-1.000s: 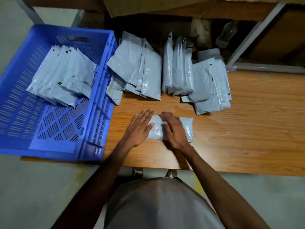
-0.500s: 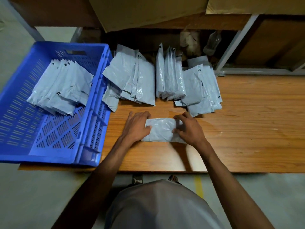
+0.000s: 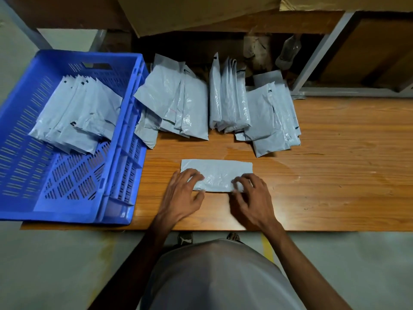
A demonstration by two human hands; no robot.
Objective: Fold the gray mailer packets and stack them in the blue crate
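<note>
A person in a gray shirt is standing at the near edge of a varnished wooden table [image 3: 335, 175], with pale concrete floor showing below the edge and a dim recess of brown cardboard panels [image 3: 201, 14] and a gray metal frame leg [image 3: 317, 57] lying beyond the far edge.

Both hands are working on a single flat gray plastic mailer packet [image 3: 216, 170] lying lengthwise on the bare wood. The left hand [image 3: 182, 195] is resting on the packet's left end, its fingers [image 3: 192, 175] curled and loosely spread over the near-left corner while the thumb is reaching along the near edge. The right hand [image 3: 252, 198] is meeting the packet's right end, its fingertips [image 3: 240, 181] bent and bunched down on the near-right corner; motion blur is softening them, so whether they are pinching the edge or only pressing on it cannot be told. Neither hand is lifting the packet off the table.

Just beyond the fingertips, three loose heaps of unsorted gray mailer packets [image 3: 225, 97] are lying along the table's far edge, some leaning upright against one another. To the left of the left hand, a blue perforated plastic crate [image 3: 125, 135] is sitting on the table's left end, overhanging its corner. Inside it, a fanned stack of folded gray packets [image 3: 76, 115] is resting toward the far side of the crate floor.
</note>
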